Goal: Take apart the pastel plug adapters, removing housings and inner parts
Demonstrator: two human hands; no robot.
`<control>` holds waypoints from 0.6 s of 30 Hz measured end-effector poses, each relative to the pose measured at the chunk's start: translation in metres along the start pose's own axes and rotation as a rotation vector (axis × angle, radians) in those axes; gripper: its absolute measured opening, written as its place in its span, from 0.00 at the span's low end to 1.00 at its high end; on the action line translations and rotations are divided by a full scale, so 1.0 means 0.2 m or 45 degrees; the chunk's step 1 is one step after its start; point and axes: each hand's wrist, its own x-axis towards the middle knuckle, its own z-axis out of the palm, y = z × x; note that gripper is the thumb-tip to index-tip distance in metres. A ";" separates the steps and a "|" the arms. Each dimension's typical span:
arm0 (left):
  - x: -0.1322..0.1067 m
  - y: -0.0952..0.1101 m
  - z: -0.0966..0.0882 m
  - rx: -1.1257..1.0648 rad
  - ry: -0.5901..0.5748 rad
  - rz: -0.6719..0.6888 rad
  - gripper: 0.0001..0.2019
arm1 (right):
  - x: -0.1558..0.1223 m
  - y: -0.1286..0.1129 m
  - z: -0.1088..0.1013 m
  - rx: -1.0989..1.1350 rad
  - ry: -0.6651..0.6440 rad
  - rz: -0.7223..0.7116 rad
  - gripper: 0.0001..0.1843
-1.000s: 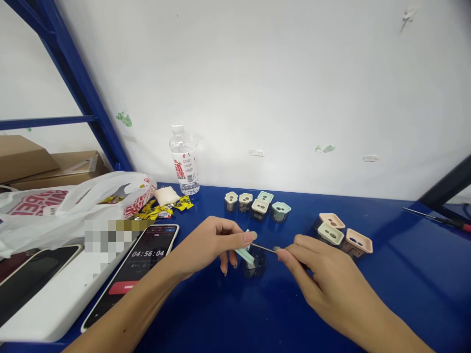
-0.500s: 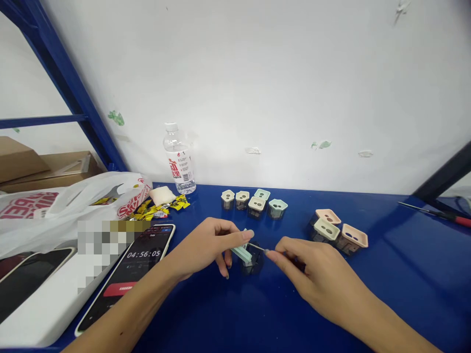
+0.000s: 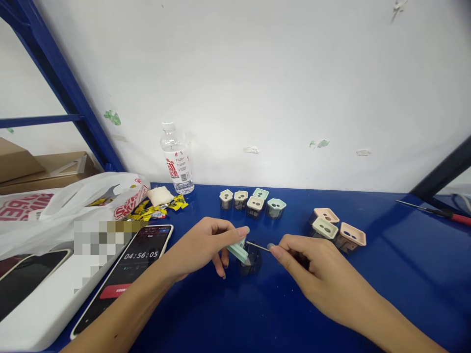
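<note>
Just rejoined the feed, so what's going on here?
A person's left hand holds a mint-green part; the right hand pinches a thin metal rod, its tip close to that part. A dark see-through container is beside them. Five two-holed containers stand farther back, three more to the right.

At 12 o'clock, a white painted wall (image 3: 279,88) fills the background. At 10 o'clock, a blue metal post (image 3: 55,73) slants downward. At 9 o'clock, brown cardboard boxes (image 3: 66,163) sit behind a crumpled white plastic bag (image 3: 73,196) with red lettering. Between 9 and 10, nearer centre, a clear plastic bottle (image 3: 176,157) stands upright, white-capped, beside yellow-and-black wrapped packets (image 3: 180,202). At 8 o'clock, a pale-cased phone (image 3: 121,269) shows 04:56:05.
</note>
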 end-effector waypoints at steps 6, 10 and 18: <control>-0.01 0.01 0.01 0.021 -0.025 0.007 0.18 | 0.00 -0.01 0.01 0.061 -0.020 0.006 0.23; -0.01 0.00 0.01 0.018 -0.022 0.022 0.18 | 0.00 -0.01 0.00 0.077 -0.043 0.028 0.23; -0.02 0.01 0.00 -0.003 -0.028 0.038 0.19 | 0.01 -0.01 0.00 0.136 -0.066 0.061 0.23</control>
